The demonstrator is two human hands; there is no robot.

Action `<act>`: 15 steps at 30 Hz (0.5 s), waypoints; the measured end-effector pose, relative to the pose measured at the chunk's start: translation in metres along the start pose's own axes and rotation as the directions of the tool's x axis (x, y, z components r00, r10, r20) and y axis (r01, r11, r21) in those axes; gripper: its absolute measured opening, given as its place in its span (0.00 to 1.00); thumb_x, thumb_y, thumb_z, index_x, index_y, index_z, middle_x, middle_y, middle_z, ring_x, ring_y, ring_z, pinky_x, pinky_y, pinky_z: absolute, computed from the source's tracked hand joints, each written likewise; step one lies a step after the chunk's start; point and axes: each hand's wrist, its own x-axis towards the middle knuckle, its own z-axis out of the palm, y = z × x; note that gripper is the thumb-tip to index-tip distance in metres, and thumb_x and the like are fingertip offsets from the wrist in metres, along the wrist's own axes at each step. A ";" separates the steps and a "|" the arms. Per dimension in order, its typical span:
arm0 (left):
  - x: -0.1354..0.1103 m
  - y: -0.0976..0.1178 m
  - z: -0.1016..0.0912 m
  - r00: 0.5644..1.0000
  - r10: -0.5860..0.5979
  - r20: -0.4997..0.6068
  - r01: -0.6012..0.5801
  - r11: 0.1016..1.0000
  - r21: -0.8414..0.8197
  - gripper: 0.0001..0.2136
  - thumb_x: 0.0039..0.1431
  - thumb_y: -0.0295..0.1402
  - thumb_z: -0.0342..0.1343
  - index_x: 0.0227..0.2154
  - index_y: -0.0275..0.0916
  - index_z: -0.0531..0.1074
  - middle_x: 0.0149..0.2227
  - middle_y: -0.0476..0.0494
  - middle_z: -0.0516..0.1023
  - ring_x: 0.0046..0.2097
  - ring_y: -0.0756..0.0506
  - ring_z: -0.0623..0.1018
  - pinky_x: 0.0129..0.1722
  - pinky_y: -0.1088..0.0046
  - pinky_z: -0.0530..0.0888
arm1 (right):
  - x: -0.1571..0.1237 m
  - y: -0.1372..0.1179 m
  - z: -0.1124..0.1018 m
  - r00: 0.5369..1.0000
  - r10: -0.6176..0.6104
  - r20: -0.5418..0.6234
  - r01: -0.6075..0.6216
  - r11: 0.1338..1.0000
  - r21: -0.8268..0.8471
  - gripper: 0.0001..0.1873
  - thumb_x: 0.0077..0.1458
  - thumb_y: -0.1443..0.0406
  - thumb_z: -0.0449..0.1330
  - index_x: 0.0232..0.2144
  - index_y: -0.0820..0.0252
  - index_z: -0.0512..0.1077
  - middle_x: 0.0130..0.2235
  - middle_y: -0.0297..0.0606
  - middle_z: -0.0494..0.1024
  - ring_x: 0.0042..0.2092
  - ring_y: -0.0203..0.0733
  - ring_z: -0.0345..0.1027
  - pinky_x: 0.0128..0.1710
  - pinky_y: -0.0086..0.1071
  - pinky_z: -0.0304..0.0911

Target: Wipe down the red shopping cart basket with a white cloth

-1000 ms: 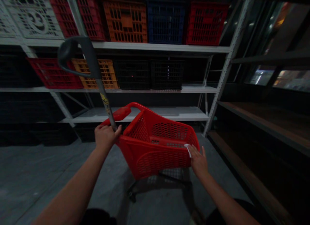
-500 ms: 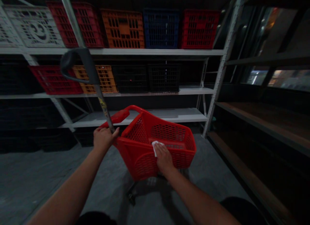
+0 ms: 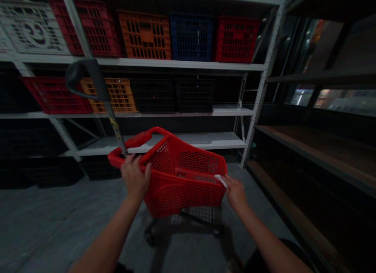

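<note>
A red plastic shopping cart (image 3: 182, 194) stands on the floor in front of me, its handle end to the left. My left hand (image 3: 135, 177) grips its near rim close to the handle, beside the foot of a metal pole (image 3: 114, 124) with a dark grey looped grip. At the cart's right end, my right hand (image 3: 235, 190) has its fingers closed on a white cloth (image 3: 221, 181). The cloth lies over the top rim at the near right corner. The basket's mesh floor shows inside.
Behind the cart is a white metal rack (image 3: 176, 63) with colored crates, among them an orange crate (image 3: 145, 35) and a blue crate (image 3: 191, 37). Darker shelving (image 3: 311, 155) runs along the right. Grey concrete floor (image 3: 58, 222) extends to the left.
My right hand has slid the white cloth rightward along the near rim to the cart's end corner. My left hand has shifted right from the handle by the pole onto the rim.
</note>
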 end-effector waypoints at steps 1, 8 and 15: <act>-0.013 0.019 0.006 0.992 0.097 0.084 -0.092 0.994 -0.062 0.18 0.56 0.40 0.43 0.47 0.37 0.61 0.55 0.35 0.60 0.58 0.40 0.56 0.55 0.56 0.52 | -0.002 -0.007 0.004 1.000 0.005 0.021 -0.005 1.000 -0.012 0.28 0.47 0.76 0.47 0.49 0.50 0.66 0.50 0.36 0.70 0.51 0.45 0.62 0.50 0.46 0.55; -0.082 0.127 0.050 0.828 0.324 0.458 -0.233 0.941 -0.245 0.18 0.59 0.41 0.38 0.33 0.40 0.72 0.36 0.40 0.77 0.43 0.42 0.72 0.53 0.54 0.52 | -0.024 -0.039 0.029 0.973 -0.224 -0.049 0.227 0.972 0.061 0.27 0.48 0.77 0.46 0.50 0.56 0.65 0.48 0.39 0.71 0.49 0.40 0.64 0.48 0.39 0.58; -0.091 0.102 0.056 0.824 0.319 0.469 -0.279 0.948 -0.155 0.24 0.59 0.40 0.36 0.22 0.35 0.74 0.23 0.35 0.76 0.30 0.42 0.74 0.45 0.56 0.56 | -0.018 0.006 0.015 0.818 -0.575 0.036 0.557 0.805 0.205 0.25 0.54 0.75 0.43 0.53 0.56 0.60 0.52 0.37 0.68 0.53 0.34 0.60 0.51 0.34 0.58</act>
